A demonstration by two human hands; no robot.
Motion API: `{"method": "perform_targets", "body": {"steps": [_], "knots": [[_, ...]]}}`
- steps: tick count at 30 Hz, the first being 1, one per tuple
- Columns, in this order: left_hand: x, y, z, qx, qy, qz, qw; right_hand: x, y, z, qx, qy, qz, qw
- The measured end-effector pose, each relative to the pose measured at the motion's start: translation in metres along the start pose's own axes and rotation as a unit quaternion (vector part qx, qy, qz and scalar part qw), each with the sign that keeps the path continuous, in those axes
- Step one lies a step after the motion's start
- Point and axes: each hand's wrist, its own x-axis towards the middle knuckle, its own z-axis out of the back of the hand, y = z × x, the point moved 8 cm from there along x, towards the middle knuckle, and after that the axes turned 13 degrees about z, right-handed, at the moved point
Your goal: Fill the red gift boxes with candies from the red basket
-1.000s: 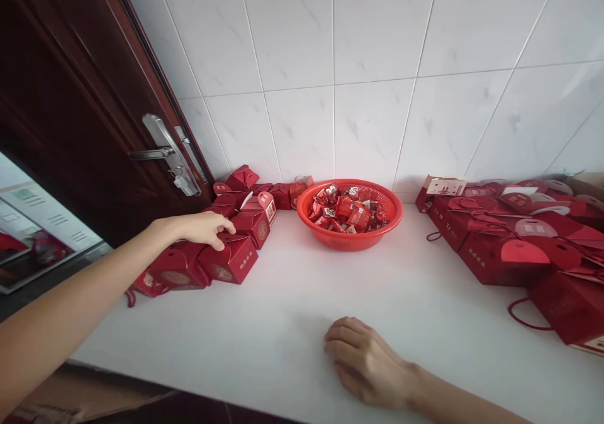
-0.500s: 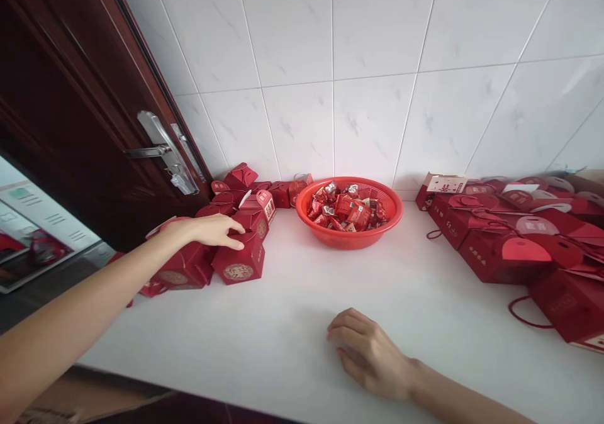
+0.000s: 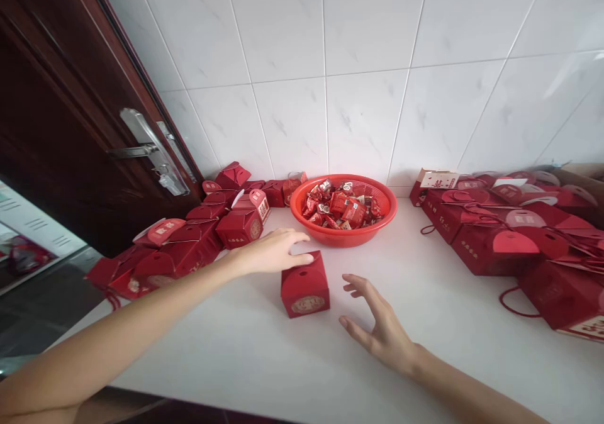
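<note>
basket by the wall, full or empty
Neither brim-full nor empty: wrapped sweets lie heaped inside the red basket, with some bare inner wall showing near its rim.

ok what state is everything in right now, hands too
box: upright, top flaps folded over
left hand: at the box's top, grip unclear
right hand: open, beside the box, not touching
basket: upright, holding sweets
sweets: wrapped, heaped loosely
left boxes: bunched together
right boxes: packed close, unclear if all closed
door: can't tell if fully shut
</note>
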Motion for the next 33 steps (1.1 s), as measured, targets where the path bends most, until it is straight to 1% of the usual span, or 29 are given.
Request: {"method": "perform_targets", "body": {"steps": [2, 4, 6, 8, 11, 16, 19, 23, 26, 29, 33], "knots": [[-0.003, -0.023, -0.009, -0.023, 0.016, -0.034, 0.999, 0.002, -0.002, 0.009, -0.008, -0.024, -0.002, 1.000], [-0.004, -0.041, -0.015, -0.047, 0.044, -0.065, 0.996, 0.003, -0.002, 0.017, -0.022, -0.034, 0.004, 0.999], [-0.002, -0.051, -0.016, -0.062, 0.053, -0.085, 0.993, 0.004, -0.002, 0.023, -0.037, -0.030, 0.016, 0.999], [0.001, -0.055, -0.014, -0.071, 0.049, -0.099, 0.991, 0.006, -0.001, 0.027, -0.050, -0.029, 0.031, 0.998], [0.006, -0.053, -0.012, -0.095, 0.057, -0.108, 0.988, 0.008, 0.000, 0.033, -0.058, -0.040, 0.048, 0.996], [0.009, -0.047, -0.014, -0.146, 0.061, -0.115, 0.981, 0.010, -0.002, 0.044, -0.039, -0.084, 0.039, 0.995], [0.009, -0.049, -0.016, -0.152, 0.035, -0.114, 0.981, 0.010, -0.002, 0.047, -0.043, -0.097, 0.045, 0.993], [0.007, -0.051, -0.011, -0.200, -0.015, -0.103, 0.974, 0.011, 0.001, 0.046, -0.081, -0.092, 0.070, 0.990], [0.011, -0.044, -0.009, -0.233, -0.031, -0.076, 0.969, 0.012, 0.004, 0.046, -0.118, -0.088, 0.093, 0.985], [0.021, -0.031, -0.017, -0.289, -0.004, -0.043, 0.956, 0.014, 0.007, 0.046, -0.134, -0.083, 0.105, 0.982], [0.032, -0.012, -0.036, -0.359, 0.056, 0.030, 0.931, 0.015, 0.007, 0.045, -0.124, -0.076, 0.106, 0.984]]}}
